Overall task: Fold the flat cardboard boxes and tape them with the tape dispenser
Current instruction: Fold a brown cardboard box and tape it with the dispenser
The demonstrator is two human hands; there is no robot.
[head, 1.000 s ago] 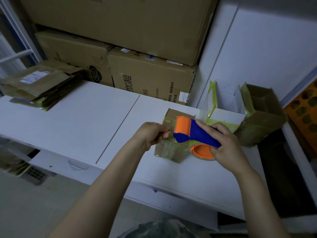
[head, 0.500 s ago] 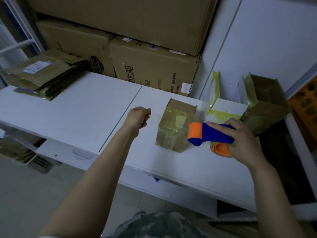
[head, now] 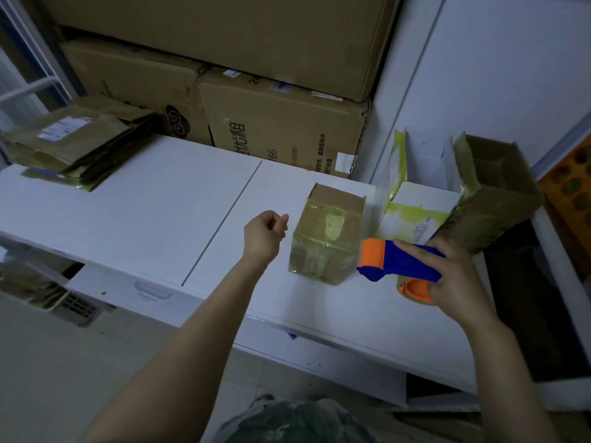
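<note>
Tape (head: 334, 226) wraps the small brown cardboard box (head: 339, 199) standing toward the front edge of the white tabletop (head: 144, 212) in our head view, so we judge this one folded and sealed. Our right hand (head: 457, 276) grips the blue and orange plastic tape dispenser (head: 396, 262) just right of that box, while our left hand (head: 263, 235) hovers just left of it, fingers loosely curled around nothing. The stack of flat brown cardboard boxes (head: 73, 145) at the far left corner lies unfolded, so we reckon most of the work is ahead.
</note>
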